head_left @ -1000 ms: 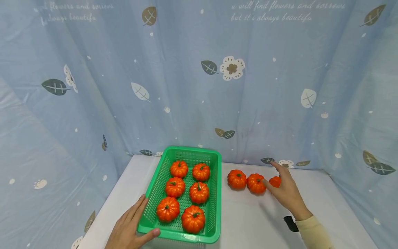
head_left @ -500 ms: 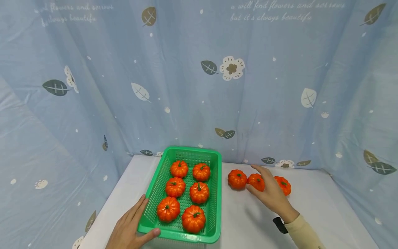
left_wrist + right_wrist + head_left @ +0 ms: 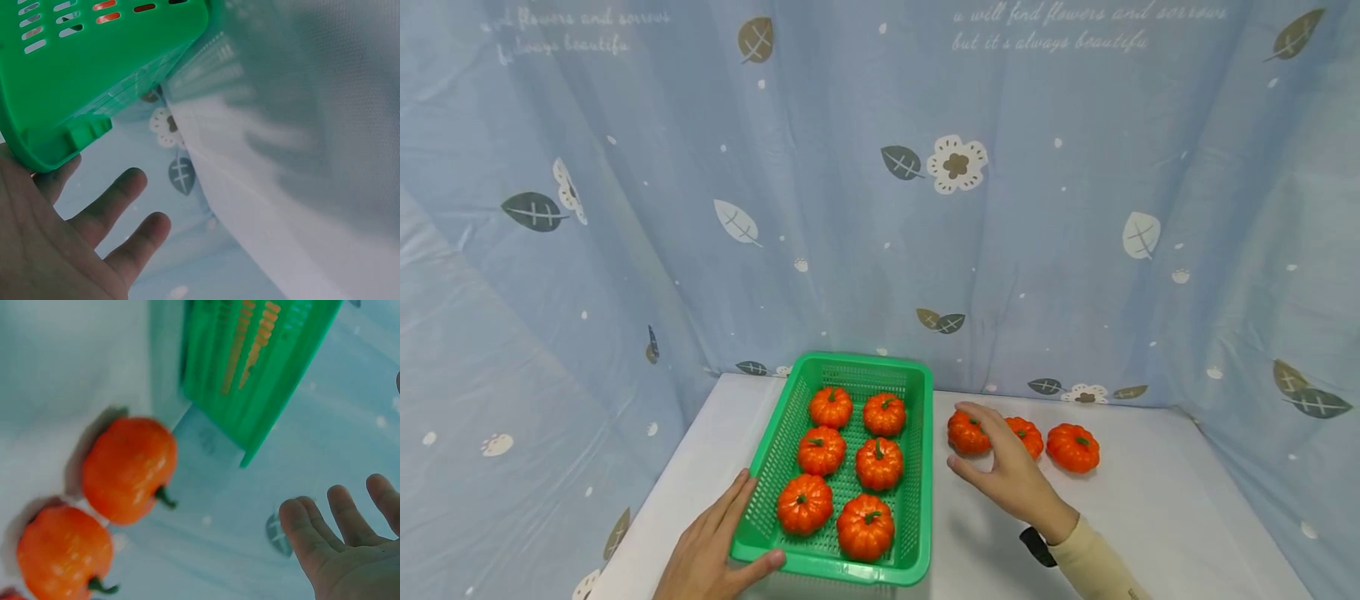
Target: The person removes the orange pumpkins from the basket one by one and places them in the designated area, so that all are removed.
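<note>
In the head view a green basket (image 3: pixel 922 500) holds several small orange pumpkins (image 3: pixel 865 527). The left hand (image 3: pixel 711 542) rests at the basket's near-left corner, its fingers straight along the side and the thumb over the rim. The right hand (image 3: pixel 1017 477) hovers with spread fingers, holding nothing, and partly covers the nearest pumpkin of a row of three (image 3: pixel 967 433). A middle pumpkin (image 3: pixel 1027 435) and a right one (image 3: pixel 1072 448) lie behind and beside it. The right wrist view shows the right hand (image 3: pixel 356 550) apart from two pumpkins (image 3: pixel 128 469).
A white table (image 3: pixel 1180 500) lies under everything. Blue patterned curtains (image 3: pixel 1045 208) stand behind it and at both sides. A dark object (image 3: pixel 1038 547) shows beside the right wrist.
The right hand has moved left along the row, from between the middle and right pumpkins to the left one. The right pumpkin is now uncovered. The left hand has stayed in place.
</note>
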Motion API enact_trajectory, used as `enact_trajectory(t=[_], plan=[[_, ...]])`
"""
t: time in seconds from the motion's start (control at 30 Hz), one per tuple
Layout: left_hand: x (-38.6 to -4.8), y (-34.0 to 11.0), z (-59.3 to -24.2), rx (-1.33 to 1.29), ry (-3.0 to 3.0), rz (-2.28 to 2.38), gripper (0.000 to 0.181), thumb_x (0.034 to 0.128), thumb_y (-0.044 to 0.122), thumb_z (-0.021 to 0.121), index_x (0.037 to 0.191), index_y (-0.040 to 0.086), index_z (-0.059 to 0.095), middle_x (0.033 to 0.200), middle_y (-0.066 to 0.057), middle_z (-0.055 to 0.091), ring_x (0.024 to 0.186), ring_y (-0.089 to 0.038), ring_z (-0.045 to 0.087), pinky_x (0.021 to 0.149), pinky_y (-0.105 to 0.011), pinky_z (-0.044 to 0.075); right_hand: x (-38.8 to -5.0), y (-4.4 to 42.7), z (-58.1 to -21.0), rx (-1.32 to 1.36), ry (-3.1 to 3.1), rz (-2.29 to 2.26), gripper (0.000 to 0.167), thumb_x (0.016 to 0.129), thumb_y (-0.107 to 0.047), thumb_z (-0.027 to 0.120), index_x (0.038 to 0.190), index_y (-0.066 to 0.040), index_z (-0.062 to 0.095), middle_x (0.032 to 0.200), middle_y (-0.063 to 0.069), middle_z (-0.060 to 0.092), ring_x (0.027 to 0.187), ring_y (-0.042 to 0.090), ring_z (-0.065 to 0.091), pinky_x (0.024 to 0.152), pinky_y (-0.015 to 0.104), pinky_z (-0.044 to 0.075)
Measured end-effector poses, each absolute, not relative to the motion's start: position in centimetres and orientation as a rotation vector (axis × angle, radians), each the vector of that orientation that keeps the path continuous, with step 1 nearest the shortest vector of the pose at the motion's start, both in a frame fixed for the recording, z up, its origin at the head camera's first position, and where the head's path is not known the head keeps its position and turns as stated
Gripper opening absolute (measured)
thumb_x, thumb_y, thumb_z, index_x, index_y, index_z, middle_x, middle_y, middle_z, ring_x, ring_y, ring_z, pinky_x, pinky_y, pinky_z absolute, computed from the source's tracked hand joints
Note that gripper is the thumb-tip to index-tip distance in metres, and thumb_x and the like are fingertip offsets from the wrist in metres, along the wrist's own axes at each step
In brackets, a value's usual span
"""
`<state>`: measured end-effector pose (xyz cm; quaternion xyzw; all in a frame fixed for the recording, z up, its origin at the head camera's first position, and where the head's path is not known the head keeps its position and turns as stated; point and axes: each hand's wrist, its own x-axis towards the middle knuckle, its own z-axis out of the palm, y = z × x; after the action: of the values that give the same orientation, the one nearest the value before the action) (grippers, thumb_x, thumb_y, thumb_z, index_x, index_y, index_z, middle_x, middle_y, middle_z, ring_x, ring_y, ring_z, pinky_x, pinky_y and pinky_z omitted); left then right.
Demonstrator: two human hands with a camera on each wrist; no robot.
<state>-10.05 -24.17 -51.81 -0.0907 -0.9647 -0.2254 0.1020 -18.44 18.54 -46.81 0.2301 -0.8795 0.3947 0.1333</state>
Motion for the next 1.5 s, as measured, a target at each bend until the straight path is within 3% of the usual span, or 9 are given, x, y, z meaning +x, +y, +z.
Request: enact_trajectory(t=[0.27, 0.63, 0.93, 1.27, 1.5], plan=[[-9.9, -24.1, -51.7, -0.252, -2.857, -0.669, 0.099, 0.0812, 0.061, 0.077, 0.160, 0.018, 0.035, 0.161, -0.009, 0.037, 0.134, -0.038, 0.049, 0.097, -0.064, 0.045, -18.3, 16.2, -46.3, 0.837, -2.548, 1.148, 0.075, 0.089, -0.031, 0.081, 0.153, -0.027, 0.042, 0.152, -0.005, 0.044, 0.138, 0.016, 0.044, 0.106, 0.050, 0.047], [-9.8, -24.1, -51.5, -0.247, -2.866, -0.681, 0.098, 0.0824, 0.060, 0.076, 0.160, 0.019, 0.034, 0.161, -0.009, 0.037, 0.136, -0.038, 0.047, 0.097, -0.065, 0.044, -18.1, 14.0, -46.4, 1.029, -2.621, 1.080, 0.077, 0.089, -0.033, 0.081, 0.153, -0.034, 0.038, 0.154, -0.005, 0.042, 0.138, 0.014, 0.043, 0.107, 0.045, 0.047], [-9.8, -24.1, -51.5, -0.270, -2.840, -0.676, 0.098, 0.0818, 0.059, 0.078, 0.160, 0.018, 0.035, 0.161, -0.008, 0.037, 0.135, -0.038, 0.049, 0.097, -0.064, 0.045, -18.2, 12.3, -46.1, 1.147, -2.672, 1.056, 0.076, 0.090, -0.035, 0.079, 0.154, -0.031, 0.038, 0.156, -0.005, 0.039, 0.141, 0.016, 0.041, 0.109, 0.045, 0.046], [-9.8, -24.1, -51.5, -0.265, -2.838, -0.680, 0.098, 0.0817, 0.058, 0.078, 0.160, 0.017, 0.035, 0.161, -0.008, 0.037, 0.134, -0.038, 0.049, 0.096, -0.065, 0.045, -18.3, 10.3, -47.4, 1.424, -2.659, 0.968, 0.080, 0.089, -0.028, 0.081, 0.154, -0.025, 0.036, 0.151, 0.000, 0.044, 0.135, 0.016, 0.047, 0.107, 0.035, 0.047], [-9.8, -24.1, -51.6, -0.272, -2.835, -0.694, 0.098, 0.0821, 0.057, 0.078, 0.160, 0.017, 0.035, 0.161, -0.008, 0.036, 0.135, -0.038, 0.048, 0.096, -0.065, 0.045, -18.8, 9.3, -47.8, 1.479, -2.720, 0.942, 0.089, 0.087, -0.031, 0.083, 0.158, -0.024, 0.031, 0.152, 0.001, 0.041, 0.133, 0.020, 0.049, 0.106, 0.034, 0.048]])
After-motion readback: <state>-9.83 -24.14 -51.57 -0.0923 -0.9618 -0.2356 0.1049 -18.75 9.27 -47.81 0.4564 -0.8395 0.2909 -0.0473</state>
